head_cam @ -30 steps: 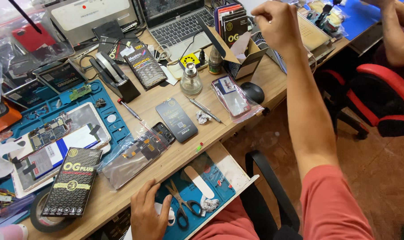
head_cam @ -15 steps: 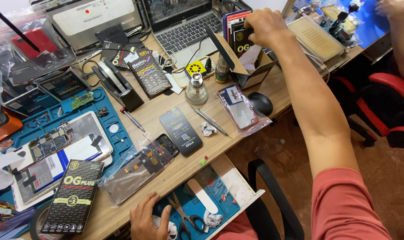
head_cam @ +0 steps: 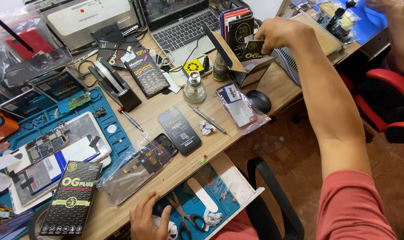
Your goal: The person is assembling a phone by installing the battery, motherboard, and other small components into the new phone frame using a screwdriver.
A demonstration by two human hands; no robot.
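The small black packet (head_cam: 254,48) sits upright in the open cardboard box (head_cam: 250,71) at the far side of the bench (head_cam: 273,86), beside a row of similar dark packets standing on edge. My right hand (head_cam: 279,33) reaches across with the arm stretched out, and its grip is pinched closed on the packet's top edge, thumb and fingertips meeting over it; held from above like this, it can slide straight up between its neighbours. The box's flap hangs open toward me, which leaves the packets easy to reach.

My left hand (head_cam: 149,218) rests low at the near edge, fingers loosely spread on the pull-out tray (head_cam: 244,189) with its blue mat. It lies against a bit of white tissue, but I cannot tell whether the grip has closed on anything. Scissors (head_cam: 186,215) lie just beside it.

Between the hands, a dark phone (head_cam: 179,130) lies flat on the bench, with tweezers (head_cam: 207,119) and a small glass bottle (head_cam: 195,88) near it. A bagged phone part (head_cam: 241,106) and a mouse (head_cam: 259,101) lie in front of the box. Another person's arm (head_cam: 399,31) works at the far right, well apart from me.
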